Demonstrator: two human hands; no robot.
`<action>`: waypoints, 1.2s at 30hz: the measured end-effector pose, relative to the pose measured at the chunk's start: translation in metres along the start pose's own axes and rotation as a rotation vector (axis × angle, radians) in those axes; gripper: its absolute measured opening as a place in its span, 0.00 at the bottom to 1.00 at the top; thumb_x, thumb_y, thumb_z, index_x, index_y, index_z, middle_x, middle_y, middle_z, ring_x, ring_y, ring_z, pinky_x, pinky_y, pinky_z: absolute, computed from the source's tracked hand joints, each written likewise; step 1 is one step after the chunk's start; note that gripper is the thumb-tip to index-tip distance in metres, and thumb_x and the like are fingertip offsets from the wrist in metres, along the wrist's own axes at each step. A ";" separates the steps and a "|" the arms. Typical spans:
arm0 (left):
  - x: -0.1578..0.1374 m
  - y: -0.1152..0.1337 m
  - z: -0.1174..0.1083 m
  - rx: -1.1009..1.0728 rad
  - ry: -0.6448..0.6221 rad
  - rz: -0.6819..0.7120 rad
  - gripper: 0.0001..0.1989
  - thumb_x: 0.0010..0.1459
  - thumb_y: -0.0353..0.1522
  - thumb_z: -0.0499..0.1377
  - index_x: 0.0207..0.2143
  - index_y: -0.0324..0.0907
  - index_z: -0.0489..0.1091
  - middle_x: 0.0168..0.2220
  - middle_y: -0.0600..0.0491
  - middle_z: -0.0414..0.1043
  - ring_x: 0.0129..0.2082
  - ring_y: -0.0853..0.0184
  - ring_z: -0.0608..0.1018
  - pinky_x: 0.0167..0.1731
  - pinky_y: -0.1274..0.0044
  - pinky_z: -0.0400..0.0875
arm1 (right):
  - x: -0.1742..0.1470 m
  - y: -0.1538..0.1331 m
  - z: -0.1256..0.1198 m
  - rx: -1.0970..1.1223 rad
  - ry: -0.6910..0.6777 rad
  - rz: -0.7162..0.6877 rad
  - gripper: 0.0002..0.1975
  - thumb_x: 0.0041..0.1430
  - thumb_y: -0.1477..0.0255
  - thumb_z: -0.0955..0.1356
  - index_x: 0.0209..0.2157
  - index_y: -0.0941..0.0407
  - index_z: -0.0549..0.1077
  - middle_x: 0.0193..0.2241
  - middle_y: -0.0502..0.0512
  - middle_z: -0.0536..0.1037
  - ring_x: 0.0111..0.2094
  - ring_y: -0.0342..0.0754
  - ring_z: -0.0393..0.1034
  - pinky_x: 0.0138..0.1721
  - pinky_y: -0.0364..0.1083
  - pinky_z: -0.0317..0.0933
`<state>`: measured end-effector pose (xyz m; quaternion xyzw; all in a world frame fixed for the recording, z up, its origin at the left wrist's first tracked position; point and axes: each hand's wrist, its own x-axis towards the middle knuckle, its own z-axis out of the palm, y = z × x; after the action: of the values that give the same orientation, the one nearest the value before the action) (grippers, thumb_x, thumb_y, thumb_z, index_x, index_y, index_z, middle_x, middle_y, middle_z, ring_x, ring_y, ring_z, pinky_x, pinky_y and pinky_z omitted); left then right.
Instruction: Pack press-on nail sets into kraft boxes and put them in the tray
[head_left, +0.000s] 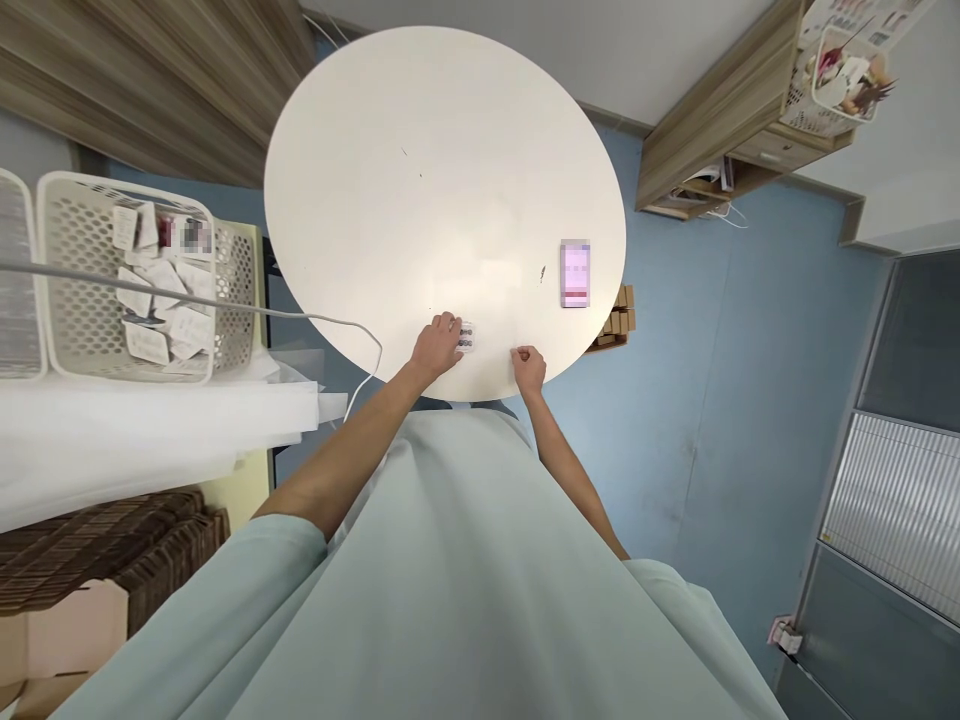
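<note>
My left hand (437, 343) is at the near edge of the round white table (427, 130). Its fingers are curled over the left side of a small pale card (468, 338) with dark round marks in rows, pinning it on the tabletop. Part of the card is hidden under the fingers. To the right of the card and apart from it, my right hand (530, 370) is closed in a pinch near the rim. Whatever is between those fingertips, if anything, is too small to make out.
A phone (575, 273) with a lit screen lies at the table's right side. At left stand a white basket (75, 330) of tagged packets and a white cable (345, 322) reaching over the table edge. Small cardboard boxes (619, 318) sit below the right rim.
</note>
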<state>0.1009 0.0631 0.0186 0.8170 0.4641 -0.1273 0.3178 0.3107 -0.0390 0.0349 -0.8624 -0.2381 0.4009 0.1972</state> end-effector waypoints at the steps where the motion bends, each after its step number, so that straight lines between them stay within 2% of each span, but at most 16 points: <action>1: -0.001 0.000 0.001 -0.014 0.003 -0.001 0.37 0.61 0.33 0.65 0.71 0.38 0.64 0.69 0.30 0.64 0.66 0.37 0.70 0.58 0.56 0.73 | -0.002 -0.001 -0.001 0.002 -0.002 -0.006 0.06 0.68 0.66 0.70 0.37 0.52 0.75 0.42 0.56 0.86 0.44 0.51 0.79 0.50 0.47 0.69; 4: -0.004 0.000 0.002 -0.073 0.018 0.002 0.38 0.60 0.32 0.66 0.72 0.39 0.63 0.70 0.31 0.64 0.68 0.37 0.68 0.60 0.56 0.72 | -0.009 -0.007 -0.004 0.005 0.000 -0.065 0.07 0.70 0.64 0.70 0.38 0.52 0.75 0.43 0.56 0.85 0.45 0.51 0.79 0.51 0.48 0.69; 7: -0.005 -0.002 0.001 -0.194 0.042 -0.028 0.39 0.59 0.33 0.68 0.72 0.39 0.63 0.71 0.32 0.64 0.69 0.39 0.68 0.62 0.56 0.71 | -0.019 -0.017 -0.003 -0.009 0.003 -0.189 0.08 0.72 0.63 0.69 0.39 0.52 0.75 0.45 0.56 0.83 0.47 0.51 0.78 0.51 0.48 0.68; 10: -0.007 -0.008 0.000 -0.371 0.126 -0.114 0.35 0.65 0.38 0.64 0.71 0.38 0.65 0.71 0.34 0.65 0.70 0.43 0.69 0.66 0.58 0.69 | -0.029 -0.030 0.007 -0.055 -0.018 -0.322 0.09 0.74 0.63 0.68 0.41 0.52 0.75 0.48 0.58 0.81 0.50 0.52 0.77 0.51 0.48 0.68; 13: -0.013 -0.016 -0.001 -0.534 0.203 -0.240 0.29 0.69 0.40 0.59 0.68 0.40 0.69 0.69 0.36 0.69 0.64 0.47 0.75 0.65 0.59 0.70 | -0.037 -0.045 0.024 -0.144 -0.078 -0.441 0.09 0.77 0.64 0.67 0.44 0.52 0.76 0.50 0.59 0.79 0.52 0.53 0.75 0.50 0.49 0.69; 18: -0.027 -0.022 0.000 -0.748 0.204 -0.346 0.20 0.72 0.43 0.55 0.55 0.43 0.78 0.58 0.42 0.82 0.54 0.53 0.83 0.57 0.65 0.75 | -0.040 -0.061 0.059 -0.387 -0.245 -0.582 0.10 0.80 0.69 0.64 0.46 0.54 0.78 0.51 0.61 0.76 0.54 0.55 0.72 0.50 0.50 0.69; 22: -0.028 -0.018 0.003 -0.775 0.204 -0.425 0.17 0.68 0.47 0.61 0.46 0.45 0.79 0.53 0.44 0.85 0.51 0.51 0.84 0.55 0.64 0.76 | -0.035 -0.061 0.079 -0.495 -0.318 -0.596 0.11 0.80 0.72 0.64 0.46 0.54 0.79 0.49 0.62 0.75 0.52 0.56 0.71 0.51 0.52 0.69; 28: -0.016 -0.015 0.009 -0.770 0.213 -0.517 0.08 0.63 0.39 0.64 0.39 0.45 0.79 0.48 0.45 0.86 0.50 0.50 0.85 0.54 0.62 0.76 | -0.030 -0.051 0.093 -0.487 -0.313 -0.601 0.11 0.78 0.71 0.66 0.46 0.54 0.81 0.47 0.60 0.77 0.53 0.55 0.70 0.51 0.51 0.70; 32: -0.015 -0.019 0.014 -0.759 0.220 -0.574 0.06 0.61 0.36 0.63 0.38 0.45 0.79 0.46 0.45 0.86 0.49 0.49 0.85 0.54 0.61 0.76 | -0.030 -0.047 0.088 -0.418 -0.326 -0.593 0.09 0.77 0.66 0.69 0.45 0.52 0.82 0.47 0.59 0.78 0.55 0.56 0.71 0.53 0.52 0.71; 36: -0.016 -0.021 0.018 -0.723 0.231 -0.595 0.06 0.62 0.36 0.62 0.39 0.45 0.77 0.45 0.45 0.85 0.50 0.48 0.83 0.55 0.60 0.75 | -0.025 -0.045 0.072 -0.316 -0.219 -0.454 0.09 0.76 0.65 0.69 0.49 0.53 0.80 0.50 0.60 0.79 0.55 0.56 0.73 0.54 0.52 0.70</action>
<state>0.0758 0.0485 0.0047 0.4945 0.7246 0.0485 0.4775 0.2287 -0.0059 0.0300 -0.7587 -0.5041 0.3953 0.1183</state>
